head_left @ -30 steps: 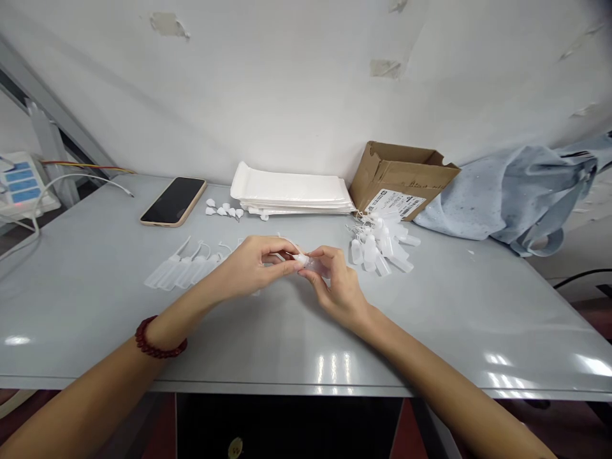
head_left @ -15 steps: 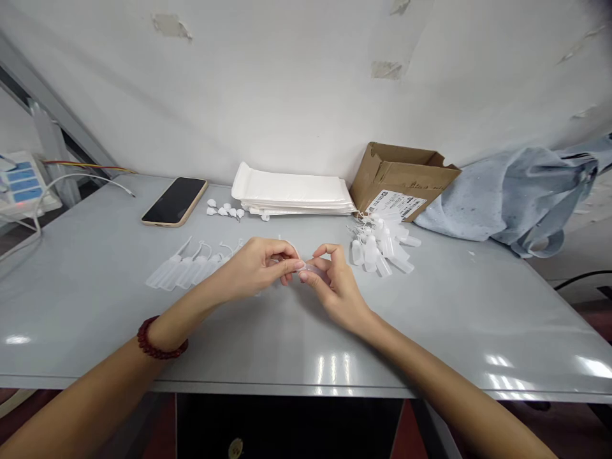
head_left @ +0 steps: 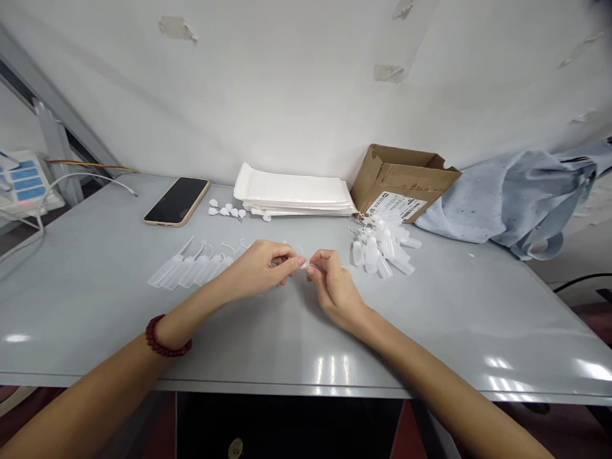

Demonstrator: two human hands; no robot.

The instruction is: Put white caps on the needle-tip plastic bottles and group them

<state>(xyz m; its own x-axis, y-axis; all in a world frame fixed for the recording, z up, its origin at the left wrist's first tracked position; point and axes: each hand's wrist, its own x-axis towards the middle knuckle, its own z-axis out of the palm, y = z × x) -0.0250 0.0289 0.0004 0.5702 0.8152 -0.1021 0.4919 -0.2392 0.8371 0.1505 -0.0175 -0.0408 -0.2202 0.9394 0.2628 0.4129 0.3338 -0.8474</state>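
Observation:
My left hand (head_left: 268, 268) and my right hand (head_left: 337, 284) meet above the middle of the table, the fingers of each closed in a pinch. Between their fingertips shows a bit of a small translucent squeeze bottle (head_left: 305, 266); fingers cover most of it, and a thin strap rises there. Beside my left hand lies a row of similar squeeze bottles (head_left: 184, 271) with thin nozzles and looped straps. To the right of my right hand is a loose heap of squeeze bottles (head_left: 384, 245). Several small white caps (head_left: 227, 210) lie farther back.
A phone (head_left: 176, 201) lies at the back left of the grey table (head_left: 268, 344). White padded envelopes (head_left: 296, 190) are stacked against the wall, beside an open cardboard box (head_left: 408, 185). A pale blue cloth bag (head_left: 488, 197) slumps at the right. A white cable (head_left: 95, 176) reaches in from the left.
My right fingers have drawn together into a tighter pinch, and the clear part seen by my right palm is now hidden. My left hand has barely moved. The view has shifted slightly.

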